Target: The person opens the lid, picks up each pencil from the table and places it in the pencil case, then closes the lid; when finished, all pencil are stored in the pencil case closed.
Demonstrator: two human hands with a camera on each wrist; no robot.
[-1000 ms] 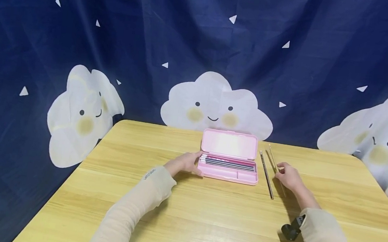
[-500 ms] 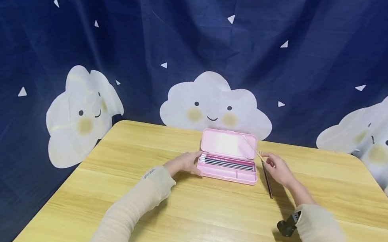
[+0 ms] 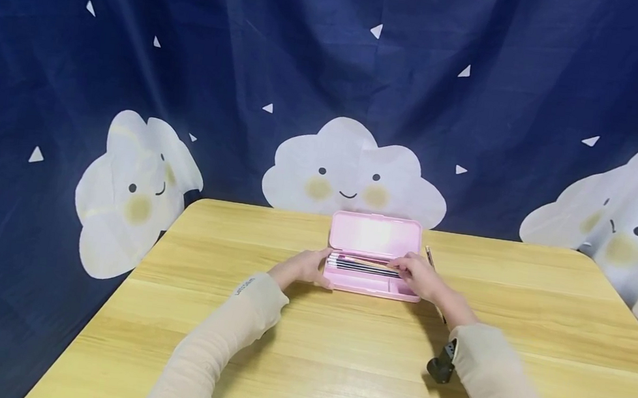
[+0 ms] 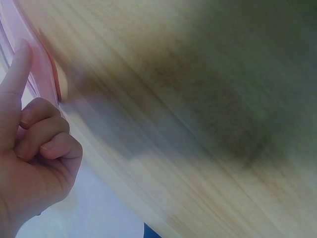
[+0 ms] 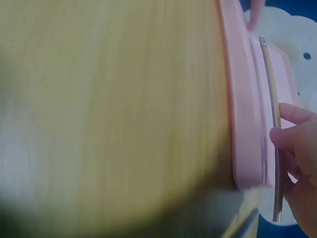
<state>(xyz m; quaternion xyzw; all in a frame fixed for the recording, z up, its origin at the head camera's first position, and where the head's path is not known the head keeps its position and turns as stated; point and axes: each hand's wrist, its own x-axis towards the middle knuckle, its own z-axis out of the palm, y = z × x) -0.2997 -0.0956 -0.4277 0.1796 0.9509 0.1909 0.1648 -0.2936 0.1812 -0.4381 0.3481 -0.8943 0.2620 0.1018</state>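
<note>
A pink pencil case (image 3: 358,282) lies with its lid (image 3: 375,235) raised at the back. Several dark pencils with white ends (image 3: 341,264) fill its rear compartment. At the case's left end, my left hand (image 3: 304,267) grips it; the left wrist view shows the thumb (image 4: 17,69) straight along its pink side and other fingers curled at the corner. My right hand (image 3: 421,279) is over the case's right part, pinching a gold pencil (image 5: 271,82) between thumb and fingers. That pencil lies lengthwise over the rear compartment, white end to the left.
A dark pencil (image 3: 429,257) lies on the wooden table (image 3: 336,358) just right of the case, partly hidden by my right arm. A black wrist camera (image 3: 442,365) hangs below the right sleeve. Behind the table hangs a blue curtain (image 3: 313,41) with clouds.
My right hand has lifted the gold pencil from the table on the right, turned it sideways and carried it left over the case. The left hand stays at the case's left end.
</note>
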